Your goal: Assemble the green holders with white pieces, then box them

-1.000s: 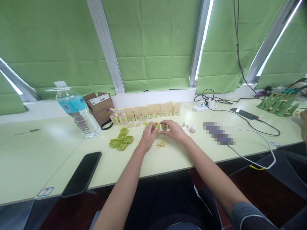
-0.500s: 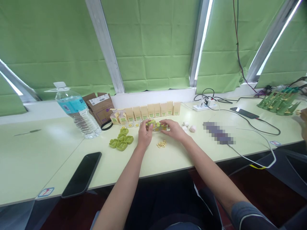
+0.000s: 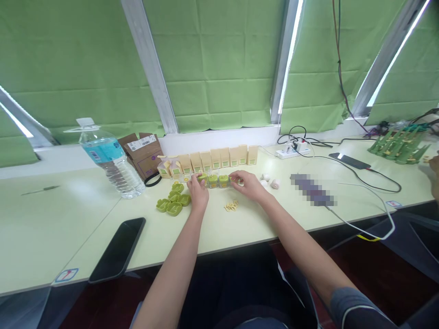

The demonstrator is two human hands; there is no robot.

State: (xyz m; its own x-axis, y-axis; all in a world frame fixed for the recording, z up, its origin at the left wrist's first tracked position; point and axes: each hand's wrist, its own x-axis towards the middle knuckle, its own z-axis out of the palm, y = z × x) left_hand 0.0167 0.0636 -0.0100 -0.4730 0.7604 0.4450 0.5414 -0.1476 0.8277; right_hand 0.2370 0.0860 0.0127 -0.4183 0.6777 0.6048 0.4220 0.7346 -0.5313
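Three green-lidded clear pots (image 3: 213, 181) stand lined up in front of the carton row (image 3: 216, 156), whose green labels (image 3: 216, 165) are too small to read. The left hand (image 3: 199, 194) grasps the leftmost pot; whether the right hand (image 3: 248, 185), curled at the rightmost, grips it I cannot tell. Left of the carton row, the cardboard box (image 3: 143, 159) bears a barcode label (image 3: 141, 142). Since half a second ago the left hand has slid left, baring the pots.
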